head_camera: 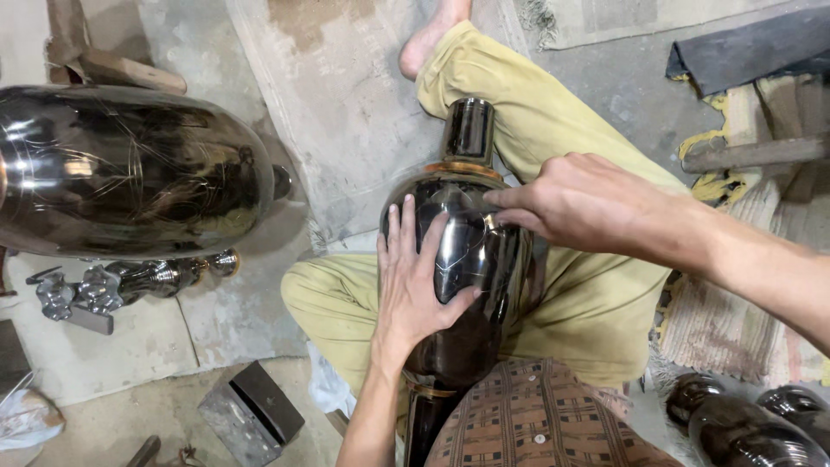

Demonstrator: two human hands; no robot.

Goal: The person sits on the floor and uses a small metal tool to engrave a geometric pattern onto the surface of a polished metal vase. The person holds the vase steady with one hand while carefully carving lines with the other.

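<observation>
Bare concrete floor (346, 112) here, stained and patchy. On the left a big polished dark metal vessel (130, 173) is laid on its side, with a shiny knobbed metal piece (112, 285) set just beside it on the near side. A small dark metal block (255, 415) is found near the bottom edge. A woven rug (743, 311) is spread on the right, and a dark folded mat (752, 47) is seen far right. Two more dark shiny vessels (752, 428) are parked at the near right corner.

The left hand (413, 281) lies flat, fingers spread upward, forearm rising from below. The right hand (575, 203) reaches in from the right, fingertips seemingly pinched together.
</observation>
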